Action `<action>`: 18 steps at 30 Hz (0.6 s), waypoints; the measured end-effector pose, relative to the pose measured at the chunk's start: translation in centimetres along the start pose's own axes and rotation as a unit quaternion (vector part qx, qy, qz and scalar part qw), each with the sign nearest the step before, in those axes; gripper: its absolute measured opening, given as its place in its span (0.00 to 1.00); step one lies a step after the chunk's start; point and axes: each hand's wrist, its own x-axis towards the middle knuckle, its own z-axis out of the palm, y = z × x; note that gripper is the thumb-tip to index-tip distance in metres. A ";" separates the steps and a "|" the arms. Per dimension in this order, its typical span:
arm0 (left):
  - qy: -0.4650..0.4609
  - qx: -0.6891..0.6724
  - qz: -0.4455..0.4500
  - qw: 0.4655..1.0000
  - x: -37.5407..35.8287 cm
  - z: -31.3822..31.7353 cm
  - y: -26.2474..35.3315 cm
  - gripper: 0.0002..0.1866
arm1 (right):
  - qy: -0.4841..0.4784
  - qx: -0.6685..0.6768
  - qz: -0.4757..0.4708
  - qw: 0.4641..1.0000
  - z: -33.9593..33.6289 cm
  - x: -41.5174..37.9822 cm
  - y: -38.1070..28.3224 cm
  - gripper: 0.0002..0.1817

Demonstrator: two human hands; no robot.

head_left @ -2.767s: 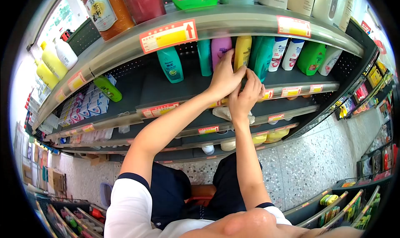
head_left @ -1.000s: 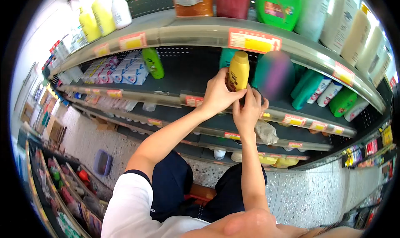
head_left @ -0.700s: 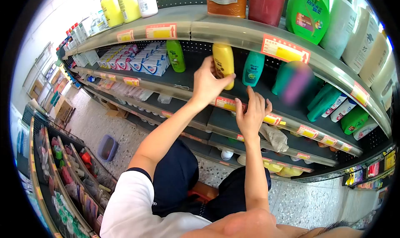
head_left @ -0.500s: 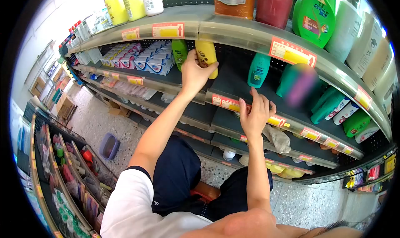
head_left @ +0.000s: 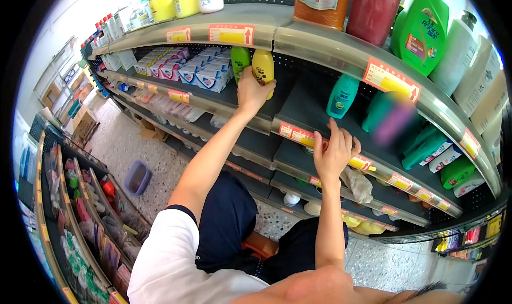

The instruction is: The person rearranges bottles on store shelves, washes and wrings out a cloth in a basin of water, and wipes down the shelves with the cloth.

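Note:
My left hand (head_left: 253, 93) grips a yellow shampoo bottle (head_left: 263, 65) near its lower part on the second shelf. A green bottle (head_left: 240, 60) stands just left of it, partly behind my fingers. My right hand (head_left: 335, 150) rests at the shelf's front edge by the price labels (head_left: 296, 134), fingers apart and holding nothing. Behind its fingertips a teal shampoo bottle (head_left: 342, 96) stands upright on the dark shelf. Right of that, more teal bottles (head_left: 375, 109) are partly covered by a blurred purple patch.
Stacked soap boxes (head_left: 205, 69) sit left on the same shelf. Large bottles, among them a green one (head_left: 422, 32), line the upper shelf. A grey cloth (head_left: 357, 185) hangs over a lower shelf. On the floor stands a purple bin (head_left: 137, 177), near a rack (head_left: 80, 224) of goods.
The view has shifted slightly, so the shelf sits a little farther right and lower. My left hand still holds the yellow bottle; my right hand stays at the shelf edge.

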 end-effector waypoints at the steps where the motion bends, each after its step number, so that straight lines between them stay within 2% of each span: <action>1: -0.005 0.005 -0.003 1.000 0.0 0.0 0.0 0.27 | -0.001 -0.002 0.000 1.000 0.0 0.0 0.0 0.23; 9: -0.115 0.121 -0.097 0.981 -0.2 -1.5 1.7 0.30 | -0.004 -0.003 -0.007 1.000 -0.2 -0.1 0.0 0.22; 12: -0.123 0.148 -0.076 0.978 0.1 -1.4 1.5 0.32 | -0.003 -0.002 -0.009 1.000 -0.2 -0.1 0.1 0.22; 18: -0.110 0.108 -0.064 0.986 0.5 -0.5 0.8 0.34 | -0.003 0.003 -0.009 1.000 -0.3 -0.1 0.0 0.21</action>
